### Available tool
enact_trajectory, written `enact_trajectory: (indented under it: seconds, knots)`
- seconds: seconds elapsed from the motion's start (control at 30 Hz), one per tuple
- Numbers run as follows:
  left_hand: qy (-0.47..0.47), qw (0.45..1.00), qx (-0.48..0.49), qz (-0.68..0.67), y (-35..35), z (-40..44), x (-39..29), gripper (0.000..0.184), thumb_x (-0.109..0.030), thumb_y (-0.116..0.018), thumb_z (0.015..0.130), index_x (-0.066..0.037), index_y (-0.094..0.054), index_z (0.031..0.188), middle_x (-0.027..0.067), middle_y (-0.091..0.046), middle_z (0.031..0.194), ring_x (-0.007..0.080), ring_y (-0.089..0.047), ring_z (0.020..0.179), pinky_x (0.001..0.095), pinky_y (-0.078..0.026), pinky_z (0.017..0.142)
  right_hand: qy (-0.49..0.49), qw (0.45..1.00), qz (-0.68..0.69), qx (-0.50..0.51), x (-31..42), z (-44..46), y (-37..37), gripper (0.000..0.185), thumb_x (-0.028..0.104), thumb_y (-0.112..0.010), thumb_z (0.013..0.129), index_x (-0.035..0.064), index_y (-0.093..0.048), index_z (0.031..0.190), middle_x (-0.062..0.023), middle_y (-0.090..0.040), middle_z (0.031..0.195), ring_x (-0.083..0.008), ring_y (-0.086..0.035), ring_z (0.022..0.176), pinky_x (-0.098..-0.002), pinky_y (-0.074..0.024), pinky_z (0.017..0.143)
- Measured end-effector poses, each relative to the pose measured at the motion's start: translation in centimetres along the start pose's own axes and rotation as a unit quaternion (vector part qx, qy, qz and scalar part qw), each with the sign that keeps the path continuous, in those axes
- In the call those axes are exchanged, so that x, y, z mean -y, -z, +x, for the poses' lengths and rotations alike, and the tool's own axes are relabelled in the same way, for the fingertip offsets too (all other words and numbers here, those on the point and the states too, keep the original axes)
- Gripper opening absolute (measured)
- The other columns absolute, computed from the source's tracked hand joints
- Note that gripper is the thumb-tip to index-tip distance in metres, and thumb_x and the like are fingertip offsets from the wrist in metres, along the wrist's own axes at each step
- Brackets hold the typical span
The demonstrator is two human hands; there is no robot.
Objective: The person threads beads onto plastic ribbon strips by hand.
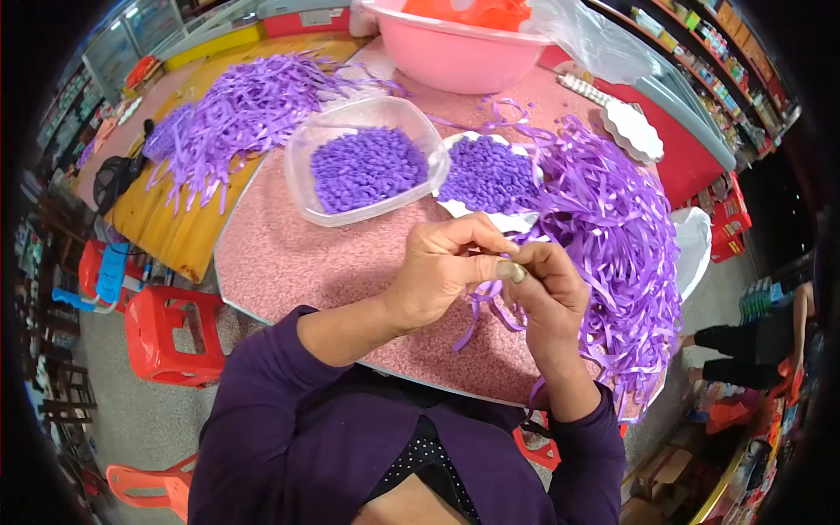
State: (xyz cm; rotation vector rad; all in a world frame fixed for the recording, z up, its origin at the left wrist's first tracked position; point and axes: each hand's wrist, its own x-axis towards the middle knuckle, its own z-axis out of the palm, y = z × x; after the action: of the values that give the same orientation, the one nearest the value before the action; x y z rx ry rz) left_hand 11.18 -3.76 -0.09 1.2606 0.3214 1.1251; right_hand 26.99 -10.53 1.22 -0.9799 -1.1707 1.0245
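Note:
My left hand (437, 273) and my right hand (553, 289) meet over the table's front part, thumbs and fingertips pinched together. A thin purple ribbon (471, 331) hangs just below the pinched fingers; its end at the fingertips is mostly hidden. Behind my left hand stands a clear plastic tub (300, 188) holding many small purple beads (367, 171). Beyond my fingers, more purple beads (490, 175) lie on a white scalloped plate (459, 210). A big heap of shiny purple ribbons (604, 254) lies beside my right hand and spills over the table's edge.
The pink speckled table (280, 262) adjoins a wooden table (175, 229) with another purple ribbon pile (245, 105). At the back are a pink basin (464, 57), a plastic bag (604, 39) and a white scalloped brush-like object (632, 131). A red stool (175, 332) stands left; a person (761, 337) is at right.

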Motion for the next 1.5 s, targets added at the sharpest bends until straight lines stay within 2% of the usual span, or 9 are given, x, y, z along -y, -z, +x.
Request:
enact_trajectory:
  seconds: [0.1, 0.27, 0.4, 0.47, 0.73, 1.23, 1.3, 1.4, 1.5]
  knots:
    - [0.125, 0.99, -0.06, 0.013, 0.5, 0.2, -0.7, 0.015, 0.003, -0.071, 0.084, 0.002, -0.07, 0.099, 0.0021, -0.064, 0.082, 0.0077, -0.058, 0.072, 0.0213, -0.046, 0.065, 0.004, 0.999, -0.005, -0.032, 0.9, 0.4, -1.3, 0.033, 0.003, -0.057, 0.088, -0.0007, -0.051, 0.12, -0.0017, -0.057, 0.082, -0.0074, -0.051, 0.067, -0.0209, -0.0367, 0.059]
    - [0.02, 0.957, -0.066, 0.283, 5.3, 1.7, -5.0, 0.012, -0.001, -0.072, 0.082, 0.0, -0.072, 0.094, -0.0007, -0.063, 0.078, 0.005, -0.057, 0.071, 0.0217, -0.044, 0.063, 0.006, 0.992, -0.116, -0.048, 1.5, 0.6, -0.4, 0.019, 0.011, -0.06, 0.094, -0.0003, -0.062, 0.11, 0.0011, -0.056, 0.076, -0.0051, -0.047, 0.062, -0.0202, -0.0295, 0.054]
    - [-0.055, 0.853, -0.064, 0.515, 14.9, 3.6, -7.3, 0.009, -0.005, -0.073, 0.076, -0.002, -0.072, 0.085, 0.0035, -0.065, 0.077, 0.0137, -0.06, 0.072, 0.0293, -0.047, 0.066, 0.0, 0.991, -0.121, -0.058, 1.2, 1.0, 0.2, 0.012, 0.009, -0.062, 0.094, 0.0009, -0.065, 0.102, 0.0035, -0.055, 0.07, -0.003, -0.045, 0.058, -0.0198, -0.0272, 0.052]
    - [-0.083, 0.696, -0.014, 0.713, 18.2, 3.8, -8.1, 0.014, -0.011, -0.075, 0.073, -0.002, -0.07, 0.081, 0.008, -0.065, 0.077, 0.0227, -0.059, 0.078, 0.0359, -0.048, 0.074, -0.013, 0.993, -0.105, -0.059, 1.2, 1.3, 0.0, 0.012, 0.008, -0.061, 0.093, 0.0007, -0.067, 0.1, 0.0037, -0.055, 0.069, -0.0032, -0.046, 0.058, -0.0197, -0.0276, 0.052]
    - [0.007, 0.754, 0.115, 0.647, 22.0, 4.6, -7.9, 0.018, -0.016, -0.077, 0.07, -0.004, -0.07, 0.081, 0.0069, -0.063, 0.078, 0.025, -0.057, 0.087, 0.0371, -0.046, 0.078, -0.067, 0.988, -0.139, 0.001, 1.6, 1.9, -1.6, 0.018, 0.004, -0.057, 0.089, -0.0017, -0.069, 0.102, 0.0, -0.062, 0.073, -0.0046, -0.052, 0.061, -0.0195, -0.0335, 0.055]
    - [0.067, 0.636, 0.237, 0.731, 20.1, 7.1, -7.2, 0.017, -0.019, -0.076, 0.07, -0.007, -0.073, 0.082, 0.0056, -0.061, 0.084, 0.0233, -0.057, 0.093, 0.037, -0.048, 0.082, -0.054, 0.993, -0.099, 0.023, 0.2, 1.7, -1.6, 0.018, -0.003, -0.058, 0.088, -0.0015, -0.071, 0.101, -0.0023, -0.067, 0.081, -0.0071, -0.06, 0.063, -0.0196, -0.0378, 0.054]
    - [0.045, 0.838, 0.102, 0.533, 19.2, 6.6, -8.0, 0.015, -0.013, -0.077, 0.074, -0.003, -0.071, 0.083, 0.0061, -0.066, 0.083, 0.0183, -0.063, 0.083, 0.0318, -0.052, 0.073, -0.04, 0.996, -0.079, 0.021, 0.1, 1.6, -1.4, 0.018, -0.003, -0.059, 0.088, -0.0005, -0.072, 0.101, -0.0001, -0.064, 0.079, -0.0059, -0.057, 0.062, -0.0193, -0.0358, 0.055]
    - [0.141, 0.961, -0.007, 0.237, 13.5, 4.0, -9.4, 0.014, -0.007, -0.076, 0.079, 0.0, -0.069, 0.088, 0.0079, -0.068, 0.082, 0.015, -0.065, 0.071, 0.0276, -0.053, 0.063, 0.01, 0.994, -0.105, 0.012, 0.4, 1.3, -1.7, 0.019, -0.004, -0.059, 0.088, -0.0008, -0.072, 0.101, 0.0017, -0.061, 0.078, -0.0049, -0.054, 0.063, -0.0197, -0.0356, 0.056]
    - [0.152, 0.984, -0.051, 0.071, 8.2, 0.7, -8.3, 0.015, 0.0, -0.073, 0.082, 0.001, -0.067, 0.096, 0.0094, -0.068, 0.083, 0.0161, -0.066, 0.068, 0.0268, -0.053, 0.059, 0.098, 0.977, -0.189, 0.022, 1.2, 0.9, -1.8, 0.016, -0.005, -0.06, 0.089, -0.0021, -0.07, 0.102, 0.0021, -0.059, 0.078, -0.005, -0.05, 0.066, -0.0209, -0.0354, 0.058]
